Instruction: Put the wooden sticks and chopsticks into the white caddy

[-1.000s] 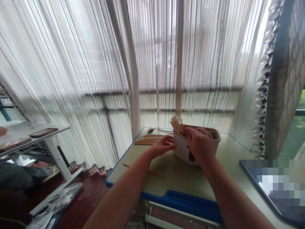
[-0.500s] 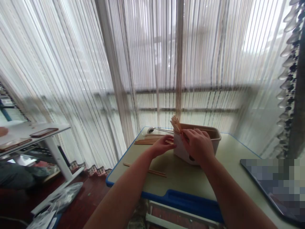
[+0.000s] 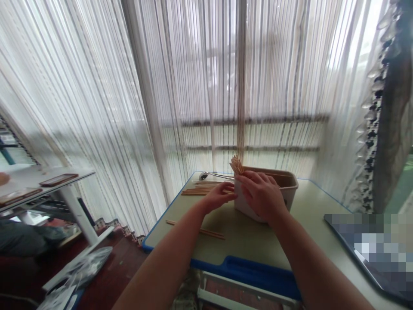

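A whitish storage bin [image 3: 292, 183] with a tan inside stands on the small table. A bundle of wooden chopsticks [image 3: 236, 164] leans up out of its left end. My right hand [image 3: 263, 191] lies over the bin's near side, fingers stretched toward the base of that bundle; its thumb is partly hidden. Beside the bin's left end is my left hand [image 3: 221, 197], fingers loosely curved and apart, holding nothing visible. Several more chopsticks [image 3: 196, 190] lie flat behind it. A metal ladle [image 3: 204, 176] rests farther back, and a few loose chopsticks [image 3: 212, 234] lie nearer me.
The table [image 3: 251, 247] has a blue rim with a tray-like front edge. A dark tablet-like device [image 3: 351, 254], partly pixelated, lies at right. Striped sheer curtains [image 3: 206, 86] hang behind. At left a white table [image 3: 87, 173] holds brown-framed flat items.
My right hand has shifted slightly left and up, its fingers now flatter over the rim at the bundle. My left hand stays almost where it was. The view has turned slightly.
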Demonstrator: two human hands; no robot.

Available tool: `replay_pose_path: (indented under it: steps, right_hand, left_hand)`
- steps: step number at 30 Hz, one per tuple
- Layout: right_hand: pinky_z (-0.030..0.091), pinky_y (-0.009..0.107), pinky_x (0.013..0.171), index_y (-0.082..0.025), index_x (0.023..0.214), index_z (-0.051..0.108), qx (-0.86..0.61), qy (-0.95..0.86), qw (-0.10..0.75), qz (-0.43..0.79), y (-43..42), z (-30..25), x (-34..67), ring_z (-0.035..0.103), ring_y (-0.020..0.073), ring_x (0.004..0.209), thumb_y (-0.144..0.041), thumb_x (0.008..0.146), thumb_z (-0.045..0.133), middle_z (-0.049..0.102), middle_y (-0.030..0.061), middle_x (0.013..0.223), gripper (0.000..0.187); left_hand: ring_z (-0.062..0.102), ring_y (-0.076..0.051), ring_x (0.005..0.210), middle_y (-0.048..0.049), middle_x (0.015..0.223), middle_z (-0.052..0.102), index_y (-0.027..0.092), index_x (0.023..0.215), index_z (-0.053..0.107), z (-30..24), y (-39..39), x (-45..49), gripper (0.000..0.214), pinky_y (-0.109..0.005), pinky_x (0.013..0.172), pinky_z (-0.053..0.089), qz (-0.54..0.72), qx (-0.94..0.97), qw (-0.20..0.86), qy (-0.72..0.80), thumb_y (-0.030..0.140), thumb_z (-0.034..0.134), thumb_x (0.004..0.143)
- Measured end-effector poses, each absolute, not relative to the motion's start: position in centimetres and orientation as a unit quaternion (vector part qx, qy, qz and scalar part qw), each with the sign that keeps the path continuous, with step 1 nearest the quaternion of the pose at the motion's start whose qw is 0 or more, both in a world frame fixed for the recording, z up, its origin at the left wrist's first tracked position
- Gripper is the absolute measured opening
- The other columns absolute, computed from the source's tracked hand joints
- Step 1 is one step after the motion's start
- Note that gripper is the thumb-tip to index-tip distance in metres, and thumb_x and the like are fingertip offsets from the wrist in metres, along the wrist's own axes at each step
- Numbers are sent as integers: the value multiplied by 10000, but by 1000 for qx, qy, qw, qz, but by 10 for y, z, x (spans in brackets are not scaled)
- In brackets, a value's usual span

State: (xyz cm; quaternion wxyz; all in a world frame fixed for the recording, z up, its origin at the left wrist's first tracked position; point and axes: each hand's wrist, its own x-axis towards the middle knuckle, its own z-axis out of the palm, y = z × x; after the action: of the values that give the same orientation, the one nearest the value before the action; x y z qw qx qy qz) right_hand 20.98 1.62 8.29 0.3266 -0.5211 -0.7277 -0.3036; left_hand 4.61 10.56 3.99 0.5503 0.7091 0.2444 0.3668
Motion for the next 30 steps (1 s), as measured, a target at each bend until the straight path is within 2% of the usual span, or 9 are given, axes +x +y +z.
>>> replay_pose_path:
  steps: [4, 7, 11, 13, 16, 20, 26, 30]
  right_hand:
    - [353, 361, 850, -209, 1207, 583, -539, -701, 340, -321, 8, 81, 211, 545, 219, 1042, -290, 871, 483, 614, 55, 1215, 359]
    - [354, 372, 848, -156, 1222, 570, -558, -682, 335, -334, 5, 78, 211, 546, 240, 1036, -306, 854, 502, 618, 88, 1205, 404]
    - [355, 376, 849, -162, 1143, 616, -570, -674, 332, -332, 3, 77, 210, 553, 247, 1011, -295, 831, 525, 637, 73, 1156, 351]
    - [359, 369, 847, -170, 1129, 617, -569, -669, 344, -331, 2, 78, 208, 553, 243, 1012, -290, 828, 527, 637, 64, 1145, 336]
    - [364, 362, 844, -176, 1111, 615, -565, -667, 358, -328, 1, 78, 207, 552, 237, 1009, -290, 834, 520, 631, 65, 1144, 314]
    - [365, 361, 850, -180, 1094, 618, -565, -666, 366, -321, 2, 79, 207, 548, 237, 1002, -290, 839, 515, 632, 66, 1129, 295]
    - [380, 345, 843, -189, 1028, 639, -565, -649, 402, -311, 4, 78, 208, 543, 230, 982, -304, 836, 522, 643, 53, 1072, 253]
    - [386, 345, 855, -184, 1006, 644, -567, -646, 409, -307, 3, 78, 207, 543, 231, 978, -298, 829, 527, 647, 55, 1057, 240]
  left_hand:
    - [586, -142, 853, -76, 1058, 604, 177, 1035, 579, 38, 98, 49, 429, -245, 681, 425, 363, 712, 541, 262, 345, 748, 678]
    - [577, -118, 821, -64, 998, 607, 162, 1037, 563, 35, 94, 50, 371, -236, 693, 435, 367, 710, 535, 275, 208, 705, 697]
    - [535, -84, 715, -21, 863, 591, 135, 875, 564, 35, 94, 46, 237, -220, 663, 435, 351, 740, 473, 325, 58, 602, 655]
    - [515, -84, 672, -2, 791, 576, 134, 808, 567, 37, 95, 41, 168, -216, 623, 421, 304, 777, 423, 354, 70, 569, 652]
    - [511, -98, 657, 15, 742, 573, 145, 808, 593, 40, 97, 31, 157, -225, 601, 410, 170, 836, 369, 369, 132, 582, 651]
    - [530, -120, 691, 14, 804, 601, 164, 898, 615, 46, 96, 23, 287, -239, 613, 424, -7, 881, 326, 344, 217, 667, 620]
    - [570, -182, 879, -33, 1055, 602, 190, 1081, 598, 61, 83, 21, 665, -279, 770, 467, -100, 900, 287, 311, 378, 821, 483]
    - [579, -181, 866, -32, 1017, 619, 184, 1076, 611, 63, 82, 20, 606, -277, 759, 470, -112, 902, 283, 308, 358, 807, 529]
